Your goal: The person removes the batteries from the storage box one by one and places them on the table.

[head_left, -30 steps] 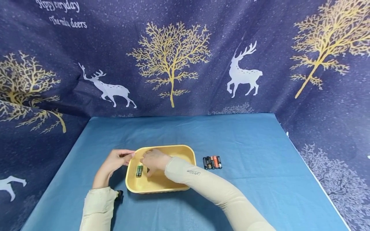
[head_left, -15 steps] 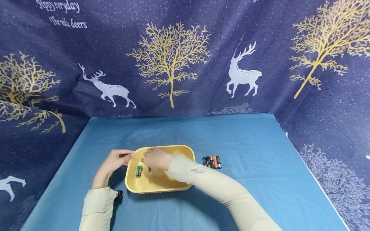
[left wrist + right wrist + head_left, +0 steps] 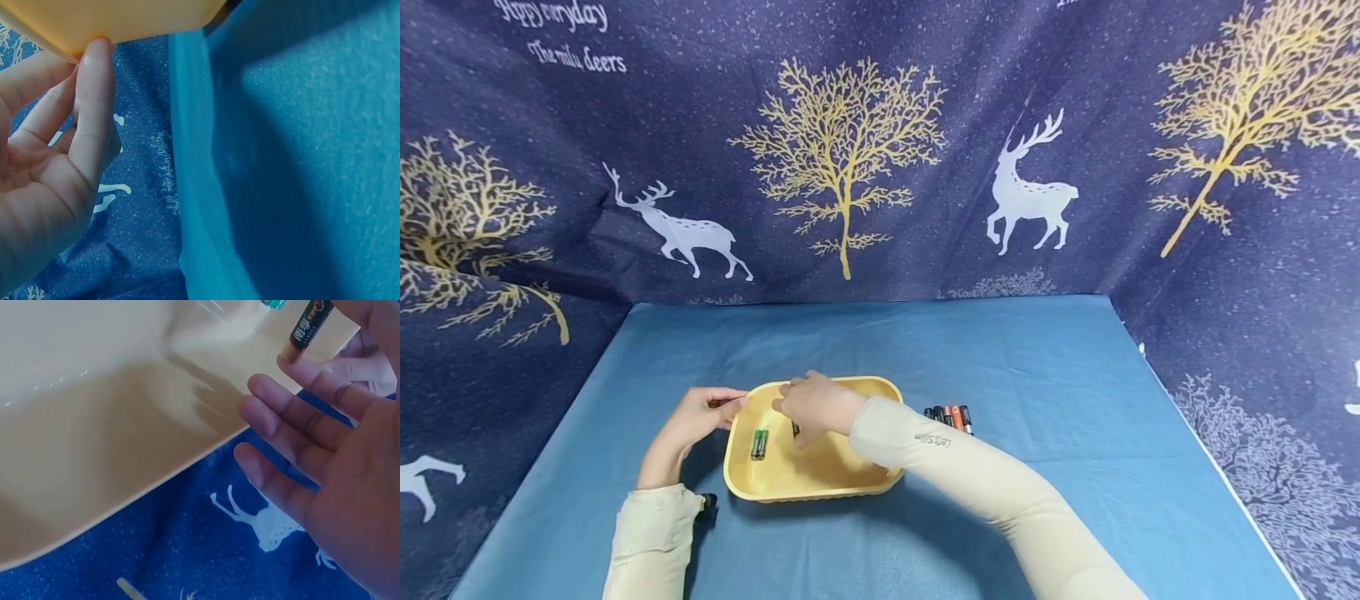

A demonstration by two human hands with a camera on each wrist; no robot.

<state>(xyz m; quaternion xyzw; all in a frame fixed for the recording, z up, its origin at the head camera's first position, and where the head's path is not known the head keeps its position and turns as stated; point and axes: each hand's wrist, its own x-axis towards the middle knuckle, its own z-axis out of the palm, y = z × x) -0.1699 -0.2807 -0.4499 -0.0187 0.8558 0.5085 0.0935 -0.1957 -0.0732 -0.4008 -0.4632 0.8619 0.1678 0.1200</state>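
A yellow plastic basin (image 3: 823,477) stands on the blue cloth. My left hand (image 3: 698,419) pinches its left rim; in the left wrist view the thumb (image 3: 95,94) presses against the basin wall. Over the inside of the basin, my right hand (image 3: 822,406) holds a black battery (image 3: 307,328) with a copper-coloured end, gripped between index finger and thumb. The other fingers (image 3: 275,434) of that hand stretch out loosely. Green batteries (image 3: 759,444) lie side by side on the basin floor at the left.
Just right of the basin, several black, copper and orange batteries (image 3: 951,415) lie in a row, partly behind my right sleeve (image 3: 970,475). A dark patterned curtain (image 3: 880,167) hangs behind the table. A small black object (image 3: 706,508) sits at my left wrist.
My right hand has risen and shifted slightly right and away from me with the battery, its sleeve now covering part of the battery row. The left hand keeps its place on the rim.
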